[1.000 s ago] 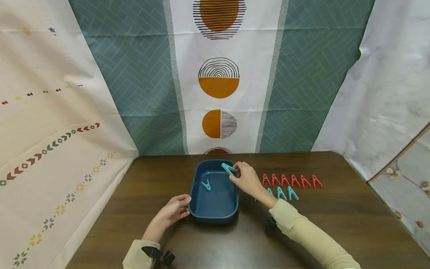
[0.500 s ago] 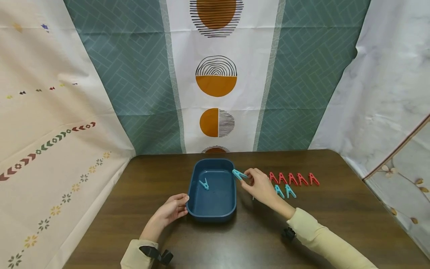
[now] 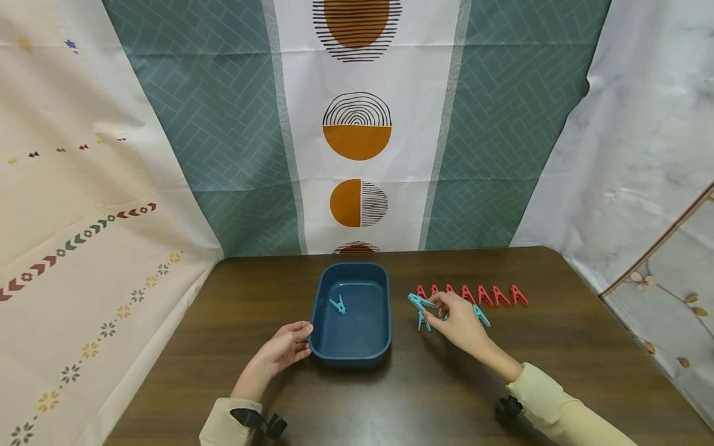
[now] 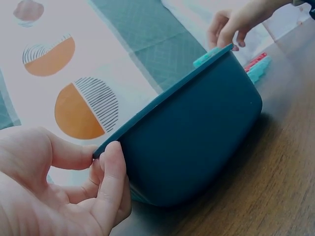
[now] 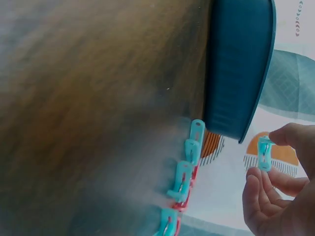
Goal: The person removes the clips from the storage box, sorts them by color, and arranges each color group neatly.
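Observation:
Between thumb and fingertips, my right hand (image 3: 460, 323) pinches a light-blue clothespin (image 3: 419, 301), seen end-on as a small turquoise clothespin (image 5: 264, 155) in the right wrist view. It is raised above the table, right of a dark blue plastic basin (image 3: 351, 341). My left hand (image 3: 281, 348) grips the basin's left rim; the left wrist view shows thumb (image 4: 74, 156) and fingers on that edge. One light-blue clothespin (image 3: 338, 305) lies inside the basin. Below the held one, another light-blue clothespin (image 3: 424, 322) lies on the table, and my right hand partly covers others in that row.
A row of several red clothespins (image 3: 517, 295) lies behind the light-blue ones, right of the basin. All rest on a dark wooden table (image 3: 357, 409). A patterned cloth backdrop (image 3: 223, 124) hangs along the table's far edge.
My right hand has moved right, from over the basin to above the clothespin rows, still pinching the light-blue clothespin. My left hand has stayed on the rim. The head view has shifted slightly.

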### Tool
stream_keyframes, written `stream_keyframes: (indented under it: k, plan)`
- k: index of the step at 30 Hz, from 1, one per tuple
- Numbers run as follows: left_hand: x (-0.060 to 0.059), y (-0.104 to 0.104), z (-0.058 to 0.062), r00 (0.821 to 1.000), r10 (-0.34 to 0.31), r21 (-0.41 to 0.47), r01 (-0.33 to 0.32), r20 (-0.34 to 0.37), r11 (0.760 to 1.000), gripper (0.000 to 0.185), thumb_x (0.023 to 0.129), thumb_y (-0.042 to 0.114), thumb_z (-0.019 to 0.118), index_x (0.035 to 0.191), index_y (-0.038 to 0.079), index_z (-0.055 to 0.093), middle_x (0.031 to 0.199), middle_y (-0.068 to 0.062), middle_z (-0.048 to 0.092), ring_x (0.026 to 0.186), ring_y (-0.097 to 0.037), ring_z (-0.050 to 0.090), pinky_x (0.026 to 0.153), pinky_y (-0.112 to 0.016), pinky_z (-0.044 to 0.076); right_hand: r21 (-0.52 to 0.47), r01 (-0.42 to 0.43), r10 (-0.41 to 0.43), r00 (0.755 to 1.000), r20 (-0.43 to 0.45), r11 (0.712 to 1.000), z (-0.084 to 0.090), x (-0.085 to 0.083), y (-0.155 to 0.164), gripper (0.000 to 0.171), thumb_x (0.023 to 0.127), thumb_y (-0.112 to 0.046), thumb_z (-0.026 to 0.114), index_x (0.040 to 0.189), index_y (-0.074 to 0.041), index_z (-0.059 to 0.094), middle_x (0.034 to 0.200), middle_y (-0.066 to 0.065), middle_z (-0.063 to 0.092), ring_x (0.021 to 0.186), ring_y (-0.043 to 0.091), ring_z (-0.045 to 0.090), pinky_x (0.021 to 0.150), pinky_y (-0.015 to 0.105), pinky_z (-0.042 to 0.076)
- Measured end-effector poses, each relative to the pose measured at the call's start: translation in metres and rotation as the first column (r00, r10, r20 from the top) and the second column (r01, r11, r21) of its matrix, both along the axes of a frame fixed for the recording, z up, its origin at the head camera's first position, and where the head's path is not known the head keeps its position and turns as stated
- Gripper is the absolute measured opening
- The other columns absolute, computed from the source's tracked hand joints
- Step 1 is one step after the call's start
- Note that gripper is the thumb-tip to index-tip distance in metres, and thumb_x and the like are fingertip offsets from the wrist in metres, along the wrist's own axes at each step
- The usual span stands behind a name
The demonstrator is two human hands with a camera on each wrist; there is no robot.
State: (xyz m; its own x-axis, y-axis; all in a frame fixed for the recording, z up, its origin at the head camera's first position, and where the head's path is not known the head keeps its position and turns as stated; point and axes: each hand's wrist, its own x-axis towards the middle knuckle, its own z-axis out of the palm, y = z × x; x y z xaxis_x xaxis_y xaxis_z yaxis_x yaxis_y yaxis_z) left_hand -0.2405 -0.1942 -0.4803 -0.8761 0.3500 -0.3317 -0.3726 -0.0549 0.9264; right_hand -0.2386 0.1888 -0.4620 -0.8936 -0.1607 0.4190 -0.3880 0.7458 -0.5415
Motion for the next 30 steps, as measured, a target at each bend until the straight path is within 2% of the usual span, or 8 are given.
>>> stream_keyframes:
  k: [7, 11, 15, 20, 26, 30]
  plan:
    - [-0.001, 0.000, 0.002, 1.000, -0.009, 0.004, 0.009, 0.000, 1.000, 0.013, 0.100, 0.019, 0.052, 0.106, 0.007, 0.052, 0.079, 0.004, 0.059, 0.069, -0.006, 0.057, 0.066, -0.017, 0.053, 0.005, 0.058, -0.059, 0.995, 0.076, 0.998, -0.002, 0.008, 0.018, 0.022, 0.080, -0.017, 0.077, 0.099, -0.008, 0.069, 0.084, 0.006, 0.068, 0.064, 0.009, 0.056, 0.053, 0.021, 0.041]
    - [-0.001, 0.000, 0.001, 1.000, -0.013, 0.015, 0.013, 0.001, 1.000, 0.011, 0.100, 0.019, 0.052, 0.104, 0.009, 0.053, 0.079, 0.004, 0.059, 0.069, -0.005, 0.057, 0.066, -0.017, 0.052, -0.016, 0.133, -0.128, 0.977, 0.169, 0.991, 0.000, 0.016, 0.031, 0.022, 0.080, -0.015, 0.076, 0.100, -0.007, 0.070, 0.083, 0.007, 0.069, 0.063, 0.012, 0.056, 0.049, 0.024, 0.039]
    - [-0.001, 0.000, 0.001, 1.000, -0.013, 0.014, 0.013, 0.003, 1.000, 0.010, 0.100, 0.019, 0.052, 0.104, 0.009, 0.053, 0.079, 0.004, 0.058, 0.069, -0.005, 0.056, 0.066, -0.017, 0.052, -0.001, 0.190, -0.185, 0.961, 0.206, 0.982, 0.000, 0.021, 0.046, 0.025, 0.080, -0.018, 0.076, 0.102, -0.005, 0.071, 0.087, 0.010, 0.071, 0.067, 0.014, 0.061, 0.051, 0.026, 0.042]
    - [0.000, 0.000, 0.001, 1.000, -0.005, 0.015, 0.004, 0.014, 1.000, 0.012, 0.100, 0.018, 0.051, 0.107, 0.008, 0.051, 0.079, 0.004, 0.058, 0.069, -0.006, 0.056, 0.066, -0.017, 0.052, 0.006, 0.210, -0.205, 0.943, 0.264, 0.978, -0.003, 0.025, 0.066, 0.029, 0.081, -0.022, 0.076, 0.104, -0.004, 0.071, 0.090, 0.011, 0.072, 0.072, 0.018, 0.065, 0.053, 0.029, 0.044]
    - [-0.001, -0.001, 0.000, 1.000, -0.005, 0.008, 0.004, 0.017, 1.000, 0.016, 0.100, 0.017, 0.050, 0.111, 0.005, 0.049, 0.080, 0.004, 0.058, 0.069, -0.006, 0.055, 0.066, -0.017, 0.052, 0.018, 0.245, -0.240, 0.931, 0.275, 0.969, -0.003, 0.026, 0.087, 0.037, 0.082, -0.028, 0.076, 0.107, 0.000, 0.070, 0.091, 0.015, 0.073, 0.078, 0.028, 0.069, 0.058, 0.034, 0.050]
    - [-0.001, 0.000, -0.001, 1.000, -0.003, 0.013, 0.002, 0.024, 1.000, 0.016, 0.100, 0.017, 0.049, 0.111, 0.005, 0.049, 0.079, 0.004, 0.058, 0.069, -0.006, 0.055, 0.066, -0.017, 0.053, 0.028, 0.290, -0.286, 0.915, 0.286, 0.956, -0.005, 0.027, 0.099, 0.038, 0.082, -0.029, 0.076, 0.104, 0.001, 0.070, 0.090, 0.016, 0.073, 0.079, 0.031, 0.068, 0.061, 0.037, 0.050]
